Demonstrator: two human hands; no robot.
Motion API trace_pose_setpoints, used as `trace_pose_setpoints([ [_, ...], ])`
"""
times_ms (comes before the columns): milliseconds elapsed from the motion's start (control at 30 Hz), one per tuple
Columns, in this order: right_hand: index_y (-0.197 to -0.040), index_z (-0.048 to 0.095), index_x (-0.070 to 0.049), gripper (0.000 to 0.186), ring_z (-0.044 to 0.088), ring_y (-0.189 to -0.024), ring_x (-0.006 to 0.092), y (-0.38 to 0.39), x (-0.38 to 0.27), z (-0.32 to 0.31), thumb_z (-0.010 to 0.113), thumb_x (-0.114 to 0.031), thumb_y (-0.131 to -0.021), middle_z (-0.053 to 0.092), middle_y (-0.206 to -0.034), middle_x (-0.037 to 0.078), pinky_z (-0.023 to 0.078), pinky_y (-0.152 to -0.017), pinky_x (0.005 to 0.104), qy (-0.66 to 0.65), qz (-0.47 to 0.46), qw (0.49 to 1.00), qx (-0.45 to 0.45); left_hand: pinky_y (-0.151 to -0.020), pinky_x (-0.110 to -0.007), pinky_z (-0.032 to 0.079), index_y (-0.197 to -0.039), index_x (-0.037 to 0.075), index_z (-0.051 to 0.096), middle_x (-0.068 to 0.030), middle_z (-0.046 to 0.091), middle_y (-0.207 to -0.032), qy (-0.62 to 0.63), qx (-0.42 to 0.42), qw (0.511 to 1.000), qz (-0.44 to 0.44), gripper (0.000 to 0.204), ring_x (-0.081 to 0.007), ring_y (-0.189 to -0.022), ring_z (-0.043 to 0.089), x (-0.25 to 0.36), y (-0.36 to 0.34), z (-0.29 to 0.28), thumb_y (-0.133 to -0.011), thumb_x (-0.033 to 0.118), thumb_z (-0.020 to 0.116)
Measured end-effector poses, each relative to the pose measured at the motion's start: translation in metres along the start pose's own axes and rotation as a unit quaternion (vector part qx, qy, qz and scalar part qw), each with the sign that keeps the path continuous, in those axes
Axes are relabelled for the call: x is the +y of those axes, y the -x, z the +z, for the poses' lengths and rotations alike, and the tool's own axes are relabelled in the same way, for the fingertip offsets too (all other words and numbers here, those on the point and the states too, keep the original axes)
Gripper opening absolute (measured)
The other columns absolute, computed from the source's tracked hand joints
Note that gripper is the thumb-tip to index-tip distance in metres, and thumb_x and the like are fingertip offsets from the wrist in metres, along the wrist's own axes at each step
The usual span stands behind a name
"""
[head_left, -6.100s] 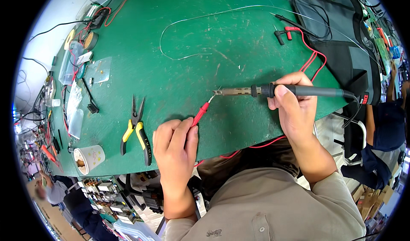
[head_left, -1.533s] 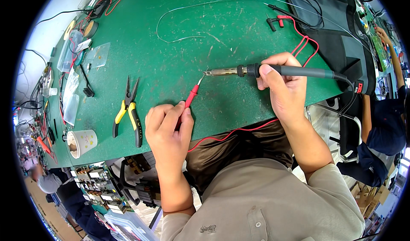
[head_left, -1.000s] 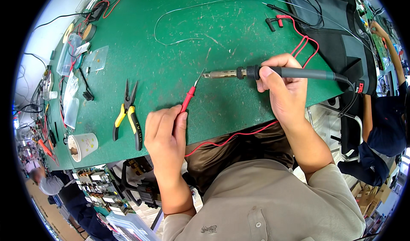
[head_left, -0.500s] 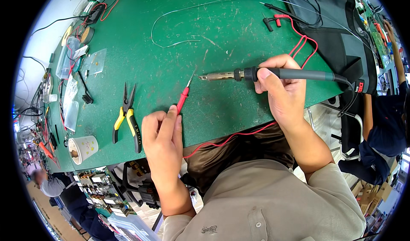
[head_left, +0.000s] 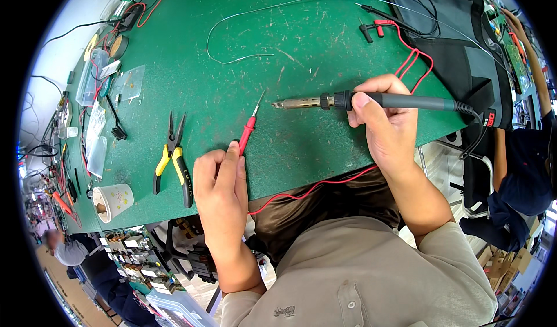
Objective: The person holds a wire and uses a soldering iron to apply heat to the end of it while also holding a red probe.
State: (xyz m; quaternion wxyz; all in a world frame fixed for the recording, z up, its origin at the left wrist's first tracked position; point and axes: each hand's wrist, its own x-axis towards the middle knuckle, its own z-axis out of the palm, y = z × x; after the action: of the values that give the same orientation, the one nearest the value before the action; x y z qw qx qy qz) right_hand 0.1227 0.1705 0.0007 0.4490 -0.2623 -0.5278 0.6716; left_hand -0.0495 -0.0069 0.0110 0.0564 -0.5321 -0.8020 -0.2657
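Observation:
My left hand (head_left: 221, 179) is closed round a red test probe (head_left: 248, 133), its bare metal tip slanting up and away. A red lead runs from beneath that hand, across my lap toward the right. In my right hand (head_left: 387, 121) is a soldering iron (head_left: 307, 102), gripped near its dark collar, with the heated end pointing left. A small gap separates the iron's tip from the probe's needle. Long-nose pliers (head_left: 173, 159) with yellow and black handles lie just left of my left hand, jaws apart. Beyond both tools a thin solder wire (head_left: 207, 43) curves over the green tabletop (head_left: 296, 159).
A black test lead (head_left: 389, 20) and red plugs (head_left: 380, 28) lie at the far right beside a grey-black bag (head_left: 441, 66). On the left are a paper cup (head_left: 113, 202), a small black brush (head_left: 118, 131) and plastic bags (head_left: 96, 147). Another person (head_left: 525, 164) is at right.
Little differs. The probe has shifted very slightly left and the iron very slightly right, so the gap between their tips is a touch wider. Both hands keep their hold.

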Motion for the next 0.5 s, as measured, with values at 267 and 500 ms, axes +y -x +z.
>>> trace_pose_setpoints([
  [267,-0.091,0.058,0.001,0.01,0.055,-0.062,0.0046,-0.0008,0.0043,-0.0008,0.067,0.001,-0.086,0.062,-0.076,0.005,0.043,-0.053,0.0179,-0.038,-0.008,0.999,0.004,-0.068,-0.034,0.048,-0.104,-0.001,0.069,-0.0114,0.059,-0.087,0.01,-0.001,1.0,-0.005,0.021,-0.0261,-0.076,0.059,-0.0012,-0.0006,-0.0003,-0.083,0.002,0.069],
  [500,-0.09,0.058,0.001,0.01,0.055,-0.061,0.0048,-0.0023,0.0032,-0.0008,0.068,0.0,-0.086,0.062,-0.076,0.005,0.043,-0.053,0.0179,-0.046,-0.008,0.999,0.006,-0.066,-0.033,0.048,-0.1,-0.001,0.069,-0.0117,0.061,-0.087,0.024,0.018,1.0,0.004,0.017,-0.0258,-0.075,0.06,0.002,0.0028,0.0012,-0.083,0.0,0.068],
])
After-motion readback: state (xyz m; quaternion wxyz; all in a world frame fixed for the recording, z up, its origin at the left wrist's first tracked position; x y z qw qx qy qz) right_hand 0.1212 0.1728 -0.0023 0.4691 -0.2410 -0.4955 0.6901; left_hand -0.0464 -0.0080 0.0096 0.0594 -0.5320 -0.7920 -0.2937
